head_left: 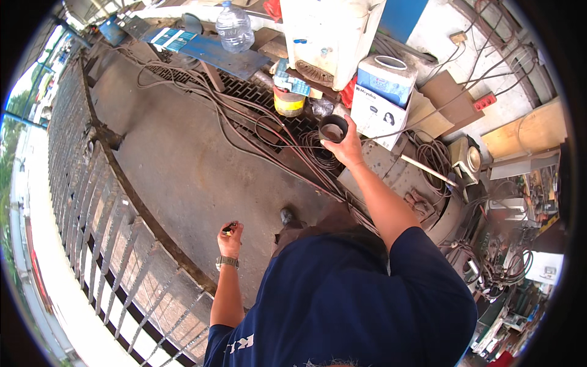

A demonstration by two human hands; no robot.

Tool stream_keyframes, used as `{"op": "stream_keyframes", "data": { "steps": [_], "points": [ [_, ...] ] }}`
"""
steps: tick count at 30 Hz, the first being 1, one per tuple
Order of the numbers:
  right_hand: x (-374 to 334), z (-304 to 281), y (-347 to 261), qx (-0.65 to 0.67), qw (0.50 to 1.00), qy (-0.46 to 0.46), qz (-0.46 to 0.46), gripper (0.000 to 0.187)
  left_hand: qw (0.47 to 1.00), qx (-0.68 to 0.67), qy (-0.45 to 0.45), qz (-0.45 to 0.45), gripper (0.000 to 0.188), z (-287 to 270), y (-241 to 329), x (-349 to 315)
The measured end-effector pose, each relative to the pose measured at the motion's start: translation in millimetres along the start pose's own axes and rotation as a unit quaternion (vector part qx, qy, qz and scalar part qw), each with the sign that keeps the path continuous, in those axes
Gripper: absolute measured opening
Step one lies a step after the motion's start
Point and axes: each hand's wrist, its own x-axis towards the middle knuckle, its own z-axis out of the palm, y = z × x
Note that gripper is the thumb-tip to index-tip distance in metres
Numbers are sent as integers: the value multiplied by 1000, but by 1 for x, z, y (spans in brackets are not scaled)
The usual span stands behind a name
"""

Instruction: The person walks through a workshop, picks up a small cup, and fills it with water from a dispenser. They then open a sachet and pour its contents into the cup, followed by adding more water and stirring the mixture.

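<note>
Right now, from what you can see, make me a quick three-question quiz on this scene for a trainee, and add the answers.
1. True or false: a watch is strapped at the wrist of the left hand.
2. Multiple choice: what does the right hand hold?
(a) a hammer
(b) a dark cup
(c) a paintbrush
3. Fill the gap: the round tub near the cup has a ____ band around it.

Key: 1. True. 2. (b). 3. Yellow.
</note>
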Motion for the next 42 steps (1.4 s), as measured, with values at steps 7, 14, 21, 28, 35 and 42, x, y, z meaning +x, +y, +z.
{"op": "stream_keyframes", "data": {
  "steps": [7, 14, 21, 28, 35, 42],
  "points": [
    [103, 82, -5, -15, 999, 20, 39, 113, 966, 126, -130, 182, 22, 60, 159, 197],
    [209, 143, 11, -35, 997, 50, 38, 108, 925, 187, -248, 216, 28, 151, 200, 281],
    [279, 168, 36, -60, 993, 72, 72, 111, 829, 155, -341, 415, 44, 265, 316, 360],
    [329, 195, 40, -39, 986, 115, 112, 108, 779, 199, -381, 457, 78, 351, 373, 427],
    [349, 217, 42, -29, 974, 165, 150, 110, 774, 224, -404, 433, 89, 376, 374, 454],
    [351, 227, 45, -33, 969, 207, 130, 108, 708, 257, -360, 551, 86, 385, 372, 461]
  ]
}}
